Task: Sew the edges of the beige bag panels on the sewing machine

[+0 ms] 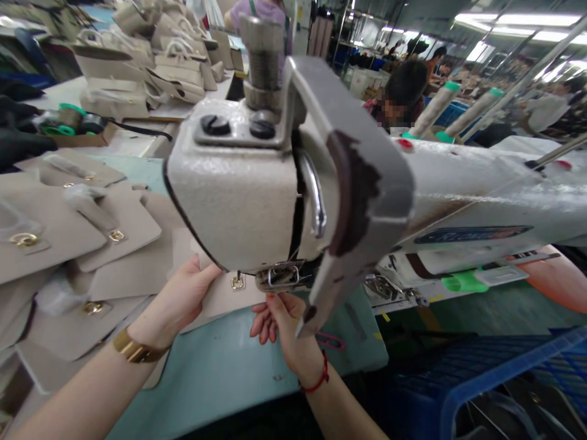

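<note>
Handling a beige bag panel (220, 301) beneath a sewing machine head (233, 208)

The beige bag panel lies on the teal tabletop (215, 373), partly hidden by the sewing machine head, back from the front edge and well in from the near right corner. Its gold-toned clasp (237, 283) sits just left of the needle assembly (284, 275). The person's hands are apart. The left hand (190, 290) touches the panel, fingertips partly hidden; whether it pinches or merely presses cannot be told. The right hand (284, 318) is curled just below the needle assembly; whether it grips anything cannot be told either. Similar panels (132, 278) overlap to the left, reaching toward the tabletop's far edge. The panel looks light, smooth and fairly stiff, likely to slide easily and crease if bent; flat pressure near its margins, clear of clasp and needle assembly, seems the safest hold.
</note>
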Action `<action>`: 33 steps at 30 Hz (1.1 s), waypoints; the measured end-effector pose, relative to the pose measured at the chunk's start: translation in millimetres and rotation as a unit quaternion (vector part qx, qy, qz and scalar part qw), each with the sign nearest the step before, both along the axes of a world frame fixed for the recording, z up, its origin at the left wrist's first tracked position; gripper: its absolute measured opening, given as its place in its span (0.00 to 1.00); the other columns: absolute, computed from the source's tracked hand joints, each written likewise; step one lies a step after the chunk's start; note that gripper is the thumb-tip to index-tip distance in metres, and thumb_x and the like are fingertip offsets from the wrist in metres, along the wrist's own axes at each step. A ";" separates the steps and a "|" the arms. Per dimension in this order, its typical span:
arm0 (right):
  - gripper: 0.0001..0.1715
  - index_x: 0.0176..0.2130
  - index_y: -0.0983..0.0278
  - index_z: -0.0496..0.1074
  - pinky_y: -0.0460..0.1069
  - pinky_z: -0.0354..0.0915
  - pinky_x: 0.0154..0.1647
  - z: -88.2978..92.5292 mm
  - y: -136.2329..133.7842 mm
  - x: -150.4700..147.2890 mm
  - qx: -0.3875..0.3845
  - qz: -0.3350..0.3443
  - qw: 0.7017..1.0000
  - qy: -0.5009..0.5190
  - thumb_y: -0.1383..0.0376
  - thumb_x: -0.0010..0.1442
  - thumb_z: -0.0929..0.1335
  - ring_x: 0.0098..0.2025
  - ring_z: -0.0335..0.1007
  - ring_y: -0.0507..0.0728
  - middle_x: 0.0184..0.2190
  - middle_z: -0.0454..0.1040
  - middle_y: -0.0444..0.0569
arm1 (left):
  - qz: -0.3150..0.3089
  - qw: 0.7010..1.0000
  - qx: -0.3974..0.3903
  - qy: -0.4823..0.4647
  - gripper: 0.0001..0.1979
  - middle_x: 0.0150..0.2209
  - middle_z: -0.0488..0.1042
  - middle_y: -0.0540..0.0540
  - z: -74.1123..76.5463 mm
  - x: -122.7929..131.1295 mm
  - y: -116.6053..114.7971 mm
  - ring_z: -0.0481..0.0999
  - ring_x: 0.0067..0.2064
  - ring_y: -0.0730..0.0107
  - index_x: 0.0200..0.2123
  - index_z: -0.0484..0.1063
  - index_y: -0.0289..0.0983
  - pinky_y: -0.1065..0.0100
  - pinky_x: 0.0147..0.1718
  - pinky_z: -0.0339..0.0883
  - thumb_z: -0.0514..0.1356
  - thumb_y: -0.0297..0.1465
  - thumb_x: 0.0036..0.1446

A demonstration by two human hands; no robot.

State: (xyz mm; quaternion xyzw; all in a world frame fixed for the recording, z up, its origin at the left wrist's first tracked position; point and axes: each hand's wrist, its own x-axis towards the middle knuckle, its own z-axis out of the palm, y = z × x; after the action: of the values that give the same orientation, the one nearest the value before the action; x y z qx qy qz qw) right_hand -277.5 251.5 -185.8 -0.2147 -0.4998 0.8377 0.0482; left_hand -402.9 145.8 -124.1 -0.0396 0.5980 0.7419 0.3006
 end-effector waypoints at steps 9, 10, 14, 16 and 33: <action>0.32 0.31 0.70 0.73 0.41 0.50 0.16 1.7 -2.0 2.9 0.050 -0.006 0.999 0.002 0.44 0.61 0.62 0.16 0.62 0.46 0.20 0.74 0.48 | -0.072 0.997 -0.007 -0.037 0.15 0.18 0.75 0.52 -9.2 -1.5 -16.0 0.73 0.20 0.70 0.40 0.76 0.32 0.72 0.23 0.70 0.68 0.29 0.46; 0.31 0.31 0.70 0.73 0.41 0.50 0.16 1.7 -1.5 3.8 0.064 -0.002 0.998 0.007 0.45 0.61 0.62 0.16 0.62 0.46 0.20 0.74 0.48 | -0.102 0.994 -0.006 -0.047 0.13 0.22 0.77 0.49 -12.5 -1.7 -20.7 0.76 0.25 0.67 0.37 0.76 0.32 0.70 0.27 0.72 0.68 0.31 0.47; 0.26 0.33 0.68 0.73 0.41 0.52 0.18 3.2 -0.4 7.1 0.109 0.025 0.993 0.025 0.49 0.62 0.63 0.18 0.63 0.46 0.22 0.74 0.46 | -0.243 0.968 -0.056 -0.002 0.10 0.28 0.79 0.44 -18.5 -2.3 -36.0 0.77 0.30 0.64 0.32 0.78 0.33 0.72 0.25 0.69 0.66 0.34 0.50; 0.25 0.33 0.68 0.72 0.41 0.53 0.18 3.7 -0.9 7.6 0.115 0.031 0.993 0.023 0.49 0.62 0.63 0.18 0.63 0.46 0.22 0.74 0.45 | -0.307 0.944 -0.095 0.069 0.12 0.23 0.75 0.46 -17.3 -3.3 -39.9 0.71 0.24 0.70 0.29 0.77 0.32 0.75 0.19 0.61 0.62 0.37 0.54; 0.31 0.23 0.67 0.70 0.41 0.54 0.18 2.9 -9.0 2.1 0.110 -0.006 0.994 0.015 0.45 0.62 0.62 0.17 0.63 0.46 0.20 0.74 0.47 | -0.237 0.942 -0.179 0.154 0.19 0.11 0.59 0.54 -10.1 4.6 -34.5 0.53 0.16 0.78 0.16 0.71 0.35 0.75 0.16 0.43 0.63 0.39 0.53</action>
State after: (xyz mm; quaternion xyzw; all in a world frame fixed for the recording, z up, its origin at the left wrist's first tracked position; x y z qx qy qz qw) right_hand -275.3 242.5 -182.9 -0.1981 -0.5871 0.7804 0.0840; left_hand -398.4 111.3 -134.2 0.1647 0.7518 0.5272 0.3603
